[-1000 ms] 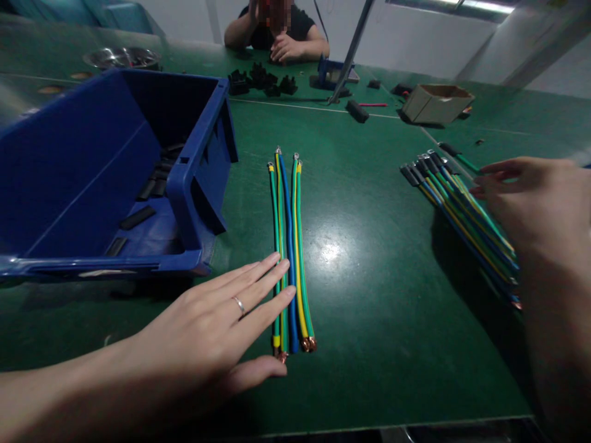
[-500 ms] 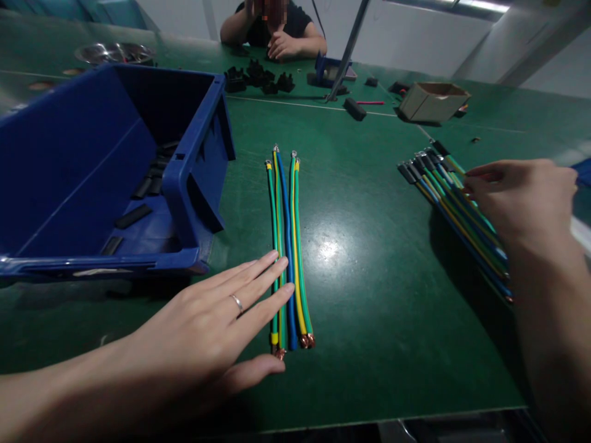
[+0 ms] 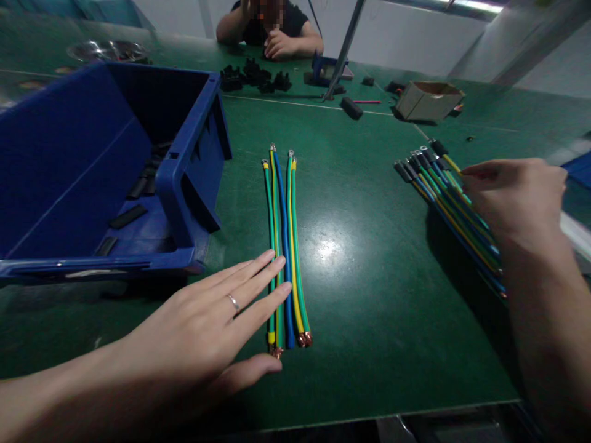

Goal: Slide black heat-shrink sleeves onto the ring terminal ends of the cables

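Note:
My left hand [image 3: 217, 307], with a ring on one finger, lies flat with fingers spread over several short cables. Among these are green-and-yellow cables [image 3: 297, 246] and a blue cable [image 3: 285, 227], side by side, with metal lugs at the far end and bare copper strands at some near ends. At the right, my right hand [image 3: 517, 197] pinches a green-and-yellow cable [image 3: 452, 164] tipped with a black sleeve. That cable lies over or just above a bundle of similar cables [image 3: 443, 194] with black-sleeved ends; the hand hides part of the bundle.
A blue bin [image 3: 184, 258] with black sleeves [image 3: 128, 216] inside stands at the left. Toward the back are black plastic parts [image 3: 253, 75], a metal pole [image 3: 344, 52], a black block [image 3: 351, 109] and a cardboard box [image 3: 429, 101]. Across the table sits another person [image 3: 286, 44].
The view has shifted slightly. The cable in my right hand now shows more of its yellow side near the sleeve. My left hand stays on the cables.

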`<state>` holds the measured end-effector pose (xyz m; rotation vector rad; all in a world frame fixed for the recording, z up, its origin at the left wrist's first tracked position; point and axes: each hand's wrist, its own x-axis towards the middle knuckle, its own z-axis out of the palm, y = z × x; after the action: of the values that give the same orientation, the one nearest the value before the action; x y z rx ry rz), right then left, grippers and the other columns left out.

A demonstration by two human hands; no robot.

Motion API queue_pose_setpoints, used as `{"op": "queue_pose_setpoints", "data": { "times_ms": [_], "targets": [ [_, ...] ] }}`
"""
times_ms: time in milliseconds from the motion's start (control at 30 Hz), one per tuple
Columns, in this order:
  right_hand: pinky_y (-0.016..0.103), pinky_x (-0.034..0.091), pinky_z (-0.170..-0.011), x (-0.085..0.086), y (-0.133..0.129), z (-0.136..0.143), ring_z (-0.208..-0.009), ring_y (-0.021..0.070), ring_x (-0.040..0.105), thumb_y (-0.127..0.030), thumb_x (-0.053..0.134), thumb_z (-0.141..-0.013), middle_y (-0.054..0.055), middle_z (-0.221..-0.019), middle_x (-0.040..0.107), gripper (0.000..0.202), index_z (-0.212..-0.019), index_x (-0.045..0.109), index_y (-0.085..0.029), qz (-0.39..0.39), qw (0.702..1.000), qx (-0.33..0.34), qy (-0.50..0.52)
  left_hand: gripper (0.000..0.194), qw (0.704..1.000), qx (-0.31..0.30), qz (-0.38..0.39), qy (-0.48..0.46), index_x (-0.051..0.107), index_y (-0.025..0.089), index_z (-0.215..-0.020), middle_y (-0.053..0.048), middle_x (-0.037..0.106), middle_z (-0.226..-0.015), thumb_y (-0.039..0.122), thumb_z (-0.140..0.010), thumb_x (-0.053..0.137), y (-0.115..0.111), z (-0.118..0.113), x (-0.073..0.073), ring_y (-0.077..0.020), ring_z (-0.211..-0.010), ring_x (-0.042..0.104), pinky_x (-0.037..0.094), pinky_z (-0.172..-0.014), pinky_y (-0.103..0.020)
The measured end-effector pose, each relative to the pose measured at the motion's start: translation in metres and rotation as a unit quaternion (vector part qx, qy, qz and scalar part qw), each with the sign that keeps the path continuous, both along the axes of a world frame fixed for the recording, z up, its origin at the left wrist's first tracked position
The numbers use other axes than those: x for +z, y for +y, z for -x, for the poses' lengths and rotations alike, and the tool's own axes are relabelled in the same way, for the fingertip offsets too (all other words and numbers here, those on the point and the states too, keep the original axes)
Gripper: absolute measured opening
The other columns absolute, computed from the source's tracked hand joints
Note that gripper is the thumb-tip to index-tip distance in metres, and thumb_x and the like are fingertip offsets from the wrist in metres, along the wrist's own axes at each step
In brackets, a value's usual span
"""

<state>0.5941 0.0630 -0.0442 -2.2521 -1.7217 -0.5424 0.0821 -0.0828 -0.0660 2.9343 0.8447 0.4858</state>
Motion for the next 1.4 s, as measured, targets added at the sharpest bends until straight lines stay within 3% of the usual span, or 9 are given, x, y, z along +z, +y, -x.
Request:
{"op": "queue_pose_setpoints", "data": {
  "times_ms": [200,467,633,833,1000,1167,1233,1333,1400],
  "targets": [
    [0.049,0.064,-0.097,0.004,0.0,0.018,-0.108,0.0244,0.076,-0.038,0.075,-0.107,0.008,-0.122,0.077,0.028,-0.126,0.074,-0.018,0.066,0.994,-0.086,0.005,0.056,0.999,-0.03,0.001,0.028,0.055,0.006,-0.156,-0.029,0.052,-0.168,0.04,-0.112,0.06,0.003,0.0,0.005,-0.0378,-0.157,0.053,0.058,-0.119,-0.051],
    [0.048,0.064,-0.097,0.01,-0.005,0.031,-0.108,0.0242,0.076,-0.04,0.074,-0.107,0.008,-0.122,0.077,0.029,-0.126,0.074,-0.018,0.088,0.993,-0.076,0.014,0.06,0.999,0.012,0.016,0.034,0.055,0.011,-0.159,-0.021,0.046,-0.175,0.042,-0.109,0.066,-0.003,-0.002,0.0,-0.0324,-0.165,0.043,0.049,-0.13,-0.048],
    [0.048,0.063,-0.096,0.014,-0.008,0.039,-0.106,0.0239,0.075,-0.042,0.073,-0.107,0.007,-0.12,0.077,0.029,-0.124,0.074,-0.019,0.103,0.991,-0.08,0.011,0.062,1.0,-0.003,0.015,0.02,0.049,0.011,-0.163,-0.021,0.042,-0.177,0.042,-0.111,0.062,0.0,0.001,0.0,-0.0342,-0.164,0.044,0.053,-0.127,-0.05],
    [0.047,0.061,-0.096,0.026,-0.013,0.06,-0.105,0.0239,0.073,-0.048,0.068,-0.109,0.007,-0.12,0.075,0.032,-0.124,0.073,-0.019,0.139,0.983,-0.118,0.012,0.068,0.998,-0.004,0.037,0.043,0.048,0.013,-0.165,-0.018,0.036,-0.18,0.044,-0.108,0.069,0.0,0.003,0.004,-0.0338,-0.165,0.043,0.052,-0.128,-0.048],
    [0.048,0.061,-0.097,0.031,-0.013,0.073,-0.107,0.0248,0.073,-0.049,0.068,-0.109,0.008,-0.123,0.075,0.036,-0.128,0.073,-0.019,0.155,0.979,-0.133,0.023,0.076,0.996,0.035,0.071,0.045,0.05,0.016,-0.164,-0.015,0.039,-0.181,0.051,-0.102,0.077,-0.003,0.001,0.006,-0.0341,-0.167,0.041,0.051,-0.13,-0.05],
    [0.044,0.059,-0.091,0.023,-0.011,0.067,-0.099,0.0229,0.071,-0.048,0.069,-0.107,0.006,-0.113,0.075,0.032,-0.122,0.074,-0.019,0.122,0.983,-0.133,0.029,0.076,0.995,0.004,0.083,0.047,0.045,0.016,-0.166,-0.018,0.04,-0.18,0.052,-0.105,0.073,-0.001,0.002,0.01,-0.0347,-0.166,0.042,0.054,-0.128,-0.051],
    [0.043,0.056,-0.084,0.019,-0.011,0.064,-0.092,0.0247,0.069,-0.047,0.072,-0.102,0.008,-0.105,0.075,0.031,-0.114,0.078,-0.02,0.091,0.988,-0.122,0.032,0.081,0.994,0.018,0.1,0.047,0.039,0.015,-0.169,-0.018,0.039,-0.181,0.053,-0.106,0.072,0.0,0.002,0.012,-0.0332,-0.167,0.04,0.053,-0.128,-0.05],
    [0.049,0.052,-0.079,0.02,-0.012,0.067,-0.09,0.0337,0.071,-0.043,0.068,-0.095,0.02,-0.106,0.079,0.033,-0.108,0.083,-0.017,0.005,0.995,-0.094,0.028,0.093,0.992,0.033,0.114,0.044,0.027,0.015,-0.174,-0.018,0.031,-0.184,0.058,-0.105,0.072,-0.001,0.001,0.012,-0.0322,-0.171,0.031,0.047,-0.132,-0.05],
    [0.054,0.051,-0.084,0.025,-0.015,0.078,-0.097,0.0393,0.073,-0.04,0.059,-0.094,0.028,-0.114,0.079,0.043,-0.114,0.084,-0.012,-0.071,0.996,-0.05,0.024,0.099,0.991,0.034,0.119,0.044,0.024,0.013,-0.176,-0.019,0.023,-0.185,0.063,-0.104,0.071,-0.001,0.0,0.011,-0.0335,-0.172,0.024,0.042,-0.135,-0.051]
  ]
}}
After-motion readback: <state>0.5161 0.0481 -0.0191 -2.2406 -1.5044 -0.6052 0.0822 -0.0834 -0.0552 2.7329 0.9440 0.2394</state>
